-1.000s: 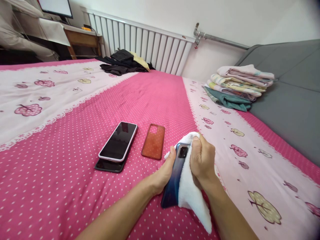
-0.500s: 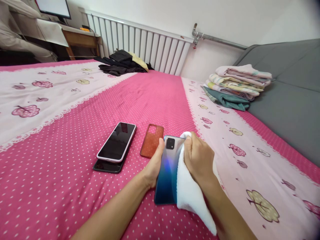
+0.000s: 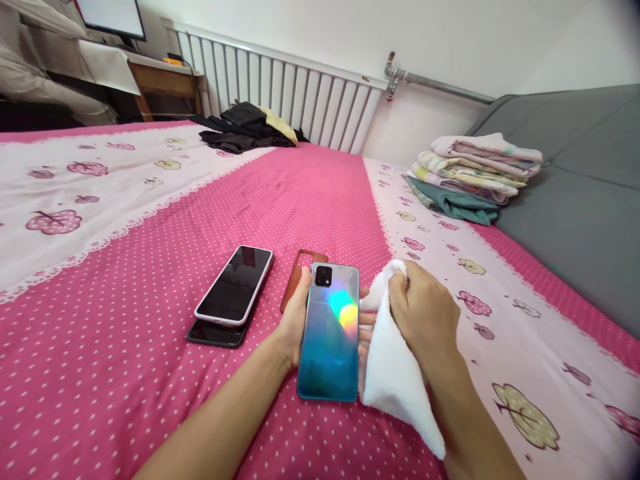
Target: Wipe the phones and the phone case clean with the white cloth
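Note:
A blue-silver smartphone [image 3: 329, 347], back side up with its camera block at the top left, rests in my left hand [image 3: 293, 323]. The thumb lies along its left edge and the fingertips show past its right edge. My right hand [image 3: 425, 307] is closed around a white cloth [image 3: 395, 370] that hangs down just right of the phone, apart from its back. Behind the phone, an orange-brown phone case [image 3: 291, 283] lies on the bed, partly covered by my left hand and the phone.
Left of my hands, a phone with a white rim [image 3: 235, 283] lies on a dark phone [image 3: 215, 335]. Folded bedding [image 3: 475, 167] is stacked by the grey headboard [image 3: 580, 200]. Dark clothes [image 3: 245, 127] lie near the radiator [image 3: 280, 73]. A person [image 3: 40, 73] sits at a desk, far left.
My right hand and the cloth have moved right, off the phone's back. The phone has shifted slightly left and up, now covering more of the orange-brown case, and its back shows a rainbow glare.

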`<state>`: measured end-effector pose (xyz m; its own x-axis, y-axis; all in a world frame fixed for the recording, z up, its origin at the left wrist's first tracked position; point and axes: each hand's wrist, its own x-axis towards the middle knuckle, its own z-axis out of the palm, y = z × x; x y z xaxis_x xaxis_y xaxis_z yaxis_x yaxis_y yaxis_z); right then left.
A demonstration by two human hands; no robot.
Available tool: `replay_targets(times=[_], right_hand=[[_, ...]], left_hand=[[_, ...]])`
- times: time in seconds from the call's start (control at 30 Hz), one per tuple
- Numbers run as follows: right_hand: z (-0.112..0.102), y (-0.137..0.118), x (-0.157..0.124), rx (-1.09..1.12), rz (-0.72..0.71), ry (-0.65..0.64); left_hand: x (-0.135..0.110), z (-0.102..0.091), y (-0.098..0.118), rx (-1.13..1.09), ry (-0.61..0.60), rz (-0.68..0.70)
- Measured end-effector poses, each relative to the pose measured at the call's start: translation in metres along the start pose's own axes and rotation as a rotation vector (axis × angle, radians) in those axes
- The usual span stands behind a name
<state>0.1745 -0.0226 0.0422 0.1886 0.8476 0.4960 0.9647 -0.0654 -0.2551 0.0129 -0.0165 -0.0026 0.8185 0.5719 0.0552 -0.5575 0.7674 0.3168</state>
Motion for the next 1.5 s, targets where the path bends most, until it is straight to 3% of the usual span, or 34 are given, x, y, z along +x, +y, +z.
replay_targets(times=[0.3,0.7,0.87,1.07,1.2,1.33,1.5], right_hand=[[-0.005,-0.005,-0.008,0.2,-0.009,0.081],[-0.004,-0.007,-0.007,0.366,-0.098,0.044],[-0.001,-0.008,-0.009,0.432,-0.252,0.01],[0.01,-0.013,-0.013,0.368,-0.35,0.108],[0.011,-0.013,-0.013,0.292,-0.251,0.131],[0.006,-0.005,-0.008,0.294,-0.073,0.028],[-0.001,0.007,-0.001,0.319,-0.069,0.042]], left_hand=[[0.0,-0.003,0.002,-0.039,-0.011,-0.033],[0.001,-0.004,0.002,-0.065,0.01,-0.001],[0.002,-0.006,-0.002,-0.043,0.029,0.042],[0.006,-0.008,-0.007,-0.001,0.102,0.155],[0.006,-0.006,-0.007,-0.002,0.107,0.156],[0.005,-0.007,-0.005,-0.02,0.069,0.073],[0.003,-0.013,-0.003,0.019,0.032,0.059]])
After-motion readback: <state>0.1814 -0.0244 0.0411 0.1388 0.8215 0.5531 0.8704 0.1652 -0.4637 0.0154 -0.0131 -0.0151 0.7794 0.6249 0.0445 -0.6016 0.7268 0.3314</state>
